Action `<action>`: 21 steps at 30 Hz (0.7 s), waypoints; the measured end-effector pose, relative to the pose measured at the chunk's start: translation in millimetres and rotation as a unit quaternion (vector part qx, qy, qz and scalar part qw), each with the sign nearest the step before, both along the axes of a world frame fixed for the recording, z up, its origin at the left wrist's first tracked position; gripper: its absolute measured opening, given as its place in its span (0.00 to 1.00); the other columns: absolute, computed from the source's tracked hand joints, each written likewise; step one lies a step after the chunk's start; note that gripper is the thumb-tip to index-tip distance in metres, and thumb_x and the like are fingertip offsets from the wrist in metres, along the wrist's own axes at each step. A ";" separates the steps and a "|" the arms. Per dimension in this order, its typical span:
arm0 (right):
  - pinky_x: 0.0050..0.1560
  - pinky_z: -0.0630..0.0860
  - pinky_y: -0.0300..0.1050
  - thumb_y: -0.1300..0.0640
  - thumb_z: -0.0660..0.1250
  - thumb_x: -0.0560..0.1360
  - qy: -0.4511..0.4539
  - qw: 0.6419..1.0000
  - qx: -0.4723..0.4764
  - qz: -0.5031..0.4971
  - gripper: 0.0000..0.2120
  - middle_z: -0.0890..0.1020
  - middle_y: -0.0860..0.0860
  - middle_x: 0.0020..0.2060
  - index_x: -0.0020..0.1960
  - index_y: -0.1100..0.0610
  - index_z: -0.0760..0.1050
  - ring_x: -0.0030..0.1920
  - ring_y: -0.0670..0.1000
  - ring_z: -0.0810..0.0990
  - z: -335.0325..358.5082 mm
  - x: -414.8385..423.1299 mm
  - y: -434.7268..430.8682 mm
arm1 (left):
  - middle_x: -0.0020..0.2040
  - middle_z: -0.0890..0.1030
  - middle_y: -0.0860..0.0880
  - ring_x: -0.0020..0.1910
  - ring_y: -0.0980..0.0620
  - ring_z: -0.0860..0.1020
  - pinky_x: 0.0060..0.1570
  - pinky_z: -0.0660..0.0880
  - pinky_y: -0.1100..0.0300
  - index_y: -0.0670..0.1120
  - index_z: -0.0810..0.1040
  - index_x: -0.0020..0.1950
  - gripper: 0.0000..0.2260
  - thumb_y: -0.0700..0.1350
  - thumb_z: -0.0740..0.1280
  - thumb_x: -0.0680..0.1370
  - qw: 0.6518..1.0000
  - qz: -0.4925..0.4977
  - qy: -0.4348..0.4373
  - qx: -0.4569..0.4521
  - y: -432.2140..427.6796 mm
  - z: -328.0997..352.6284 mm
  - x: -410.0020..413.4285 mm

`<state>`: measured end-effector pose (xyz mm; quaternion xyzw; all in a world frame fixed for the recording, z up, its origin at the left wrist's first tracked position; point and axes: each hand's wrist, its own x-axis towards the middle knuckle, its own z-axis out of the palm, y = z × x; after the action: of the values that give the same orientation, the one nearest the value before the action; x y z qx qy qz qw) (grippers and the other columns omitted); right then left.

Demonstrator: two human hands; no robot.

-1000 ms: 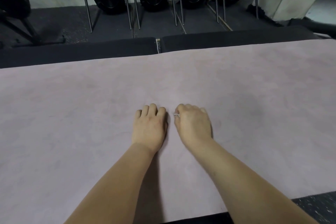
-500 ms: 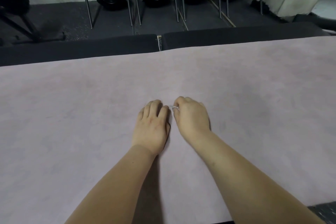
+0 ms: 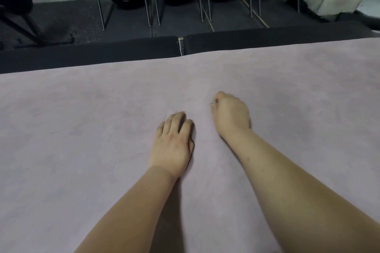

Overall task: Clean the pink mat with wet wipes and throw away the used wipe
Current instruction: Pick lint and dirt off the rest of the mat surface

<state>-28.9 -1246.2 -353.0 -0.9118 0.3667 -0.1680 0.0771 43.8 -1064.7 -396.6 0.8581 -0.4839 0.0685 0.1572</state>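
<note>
Mat (image 3: 82, 150) spreads wide to far edge; left hand (image 3: 172, 144) flat, relaxed; right hand (image 3: 231, 114) curled (grip's contents unclear).

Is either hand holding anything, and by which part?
Left hand rests on the pink mat, holding nothing. Right hand is curled; its contents cannot be told.

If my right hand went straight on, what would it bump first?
Ahead of the right hand the pink mat looks free to its far edge; past that comes the black pad, though depth is unclear.
</note>
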 end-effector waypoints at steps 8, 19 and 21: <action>0.46 0.72 0.51 0.51 0.68 0.78 -0.004 0.996 -0.034 0.084 0.05 0.81 0.53 0.44 0.49 0.53 0.78 0.43 0.59 0.81 -0.6 8.5 -5.1 | 0.74 0.71 0.47 0.75 0.44 0.68 0.72 0.66 0.46 0.47 0.74 0.67 0.18 0.46 0.57 0.79 1.000 0.001 0.001 0.006 1.1 1.5 -0.3; 0.44 0.80 0.54 0.57 0.66 0.79 0.004 1.000 0.006 0.003 0.04 0.81 0.57 0.44 0.51 0.56 0.77 0.43 0.62 0.81 -6.3 32.0 -18.2 | 0.74 0.71 0.48 0.75 0.45 0.68 0.73 0.64 0.47 0.47 0.74 0.69 0.18 0.47 0.57 0.80 1.000 0.002 0.000 0.019 1.4 2.3 0.5; 0.45 0.79 0.54 0.52 0.66 0.80 0.012 0.997 -0.002 0.082 0.07 0.81 0.55 0.44 0.52 0.56 0.77 0.42 0.61 0.80 -3.9 43.4 4.7 | 0.74 0.71 0.48 0.76 0.45 0.68 0.73 0.64 0.47 0.47 0.75 0.69 0.19 0.47 0.57 0.80 1.000 0.003 0.001 0.017 2.2 2.2 -0.2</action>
<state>14.5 -1241.4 -357.0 -0.9408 0.2913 -0.1514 0.0842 43.6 -1062.5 -394.4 0.8625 -0.4819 0.0596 0.1428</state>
